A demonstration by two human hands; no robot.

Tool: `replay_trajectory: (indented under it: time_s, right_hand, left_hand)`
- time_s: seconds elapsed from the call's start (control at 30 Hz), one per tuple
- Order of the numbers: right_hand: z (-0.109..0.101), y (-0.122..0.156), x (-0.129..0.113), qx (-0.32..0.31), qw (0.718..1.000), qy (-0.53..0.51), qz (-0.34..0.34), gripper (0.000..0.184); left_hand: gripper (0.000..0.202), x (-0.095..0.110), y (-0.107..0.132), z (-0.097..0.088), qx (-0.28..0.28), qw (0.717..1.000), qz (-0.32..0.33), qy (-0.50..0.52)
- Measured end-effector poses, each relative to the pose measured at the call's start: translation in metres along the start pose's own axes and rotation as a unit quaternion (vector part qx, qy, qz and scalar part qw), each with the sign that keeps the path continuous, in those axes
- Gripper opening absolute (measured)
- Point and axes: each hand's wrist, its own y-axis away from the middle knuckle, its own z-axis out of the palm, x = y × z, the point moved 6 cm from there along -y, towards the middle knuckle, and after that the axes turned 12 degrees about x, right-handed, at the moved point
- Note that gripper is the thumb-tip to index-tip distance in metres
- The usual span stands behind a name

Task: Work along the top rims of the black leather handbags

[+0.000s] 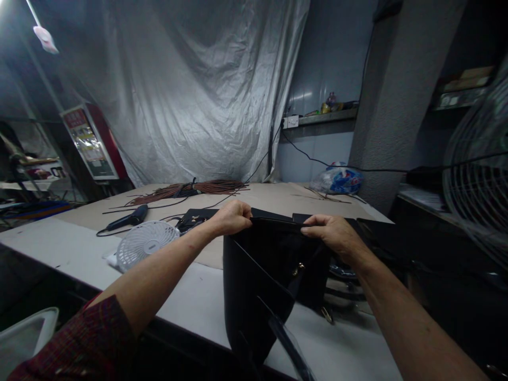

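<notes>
A black handbag [248,291] with gold-coloured hardware inside its mouth stands at the table's front edge, its opening tipped toward me. My left hand [234,217] is closed on the far rim at its left end. On the same rim, further right, my right hand [331,233] pinches the edge between thumb and fingers. A dark strap [288,341] in clear plastic wrap hangs over the near side. The bag's lower end runs below the table edge and is partly lost in shadow.
A white round fan [147,244] and a dark hair dryer [133,217] lie on the table [190,307] at left. Bundled brown cords [190,189] rest at the back. More black bags [428,254] are heaped right, near a large wire-guarded fan [480,159].
</notes>
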Motion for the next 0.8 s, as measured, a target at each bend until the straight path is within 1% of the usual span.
replay_trajectory:
  time_s: [0.1, 0.2, 0.27, 0.4, 0.47, 0.53, 0.63, 0.8]
  right_hand:
    - [-0.002, -0.004, -0.013, -0.005, 0.993, 0.114, -0.032, 0.015]
    - [0.003, -0.007, -0.034, -0.018, 0.968, 0.231, -0.1, 0.014]
    - [0.01, -0.007, -0.05, -0.024, 0.952, 0.266, -0.149, 0.016]
    - [0.028, -0.006, -0.074, -0.057, 0.93, 0.294, -0.213, 0.018]
    - [0.034, -0.006, -0.079, -0.054, 0.92, 0.314, -0.229, 0.016]
    - [0.036, -0.009, -0.08, -0.045, 0.914, 0.331, -0.229, 0.015]
    - [0.038, -0.012, -0.076, -0.037, 0.914, 0.337, -0.221, 0.016]
    - [0.054, -0.007, -0.079, -0.094, 0.933, 0.248, -0.244, 0.018]
  left_hand:
    - [0.005, 0.003, 0.001, -0.001, 0.006, 1.0, 0.006, -0.013]
    - [0.005, 0.002, 0.001, -0.002, 0.014, 0.999, -0.002, -0.031]
    - [0.005, 0.0, 0.001, -0.002, 0.02, 0.999, -0.007, -0.039]
    - [0.007, -0.003, -0.001, 0.0, 0.028, 0.999, 0.007, -0.044]
    - [0.007, -0.004, -0.001, 0.001, 0.031, 0.998, 0.009, -0.045]
    - [0.007, -0.004, -0.001, 0.001, 0.033, 0.998, 0.011, -0.046]
    - [0.006, -0.001, -0.001, 0.001, 0.038, 0.998, 0.014, -0.056]
    - [0.007, 0.002, 0.001, 0.0, 0.04, 0.996, 0.012, -0.072]
